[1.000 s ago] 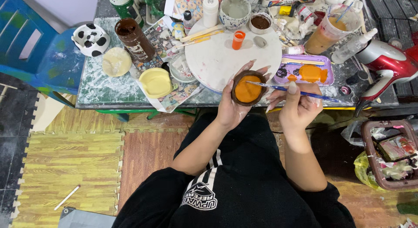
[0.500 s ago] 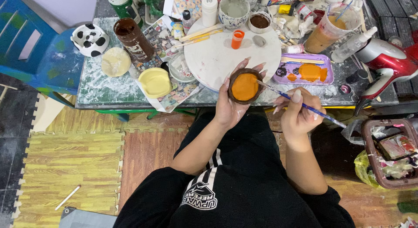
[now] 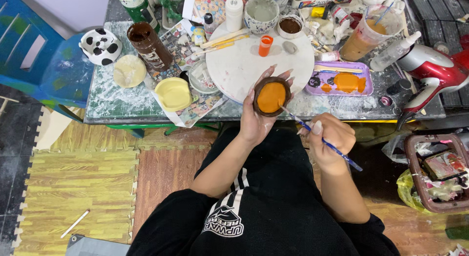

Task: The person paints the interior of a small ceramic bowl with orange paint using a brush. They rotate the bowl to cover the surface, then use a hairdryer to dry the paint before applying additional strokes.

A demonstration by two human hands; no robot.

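Note:
My left hand (image 3: 255, 118) holds a small round brown clay bowl (image 3: 271, 96), its inside coated orange, tilted up toward me over the table's front edge. My right hand (image 3: 328, 137) grips a thin blue-handled paintbrush (image 3: 322, 141) like a pen. The brush tip touches the bowl's lower right rim. Just behind the bowl lies a round white turntable board (image 3: 244, 60) with a small orange paint pot (image 3: 265, 45) on it. A purple palette tray (image 3: 342, 83) with orange paint sits right of the bowl.
The cluttered work table (image 3: 112, 104) holds a brown jar (image 3: 149, 44), a yellow lid (image 3: 173, 93), a cow-patterned mug (image 3: 100, 45), a cup of murky water (image 3: 364, 33) and a red hair dryer (image 3: 435, 75). A blue chair (image 3: 29, 60) stands left. A basket (image 3: 437, 173) sits on the floor at right.
The brush came out of the bowl, swung right, and now its tip is back at the bowl's lower right rim. My left hand has tilted the bowl slightly.

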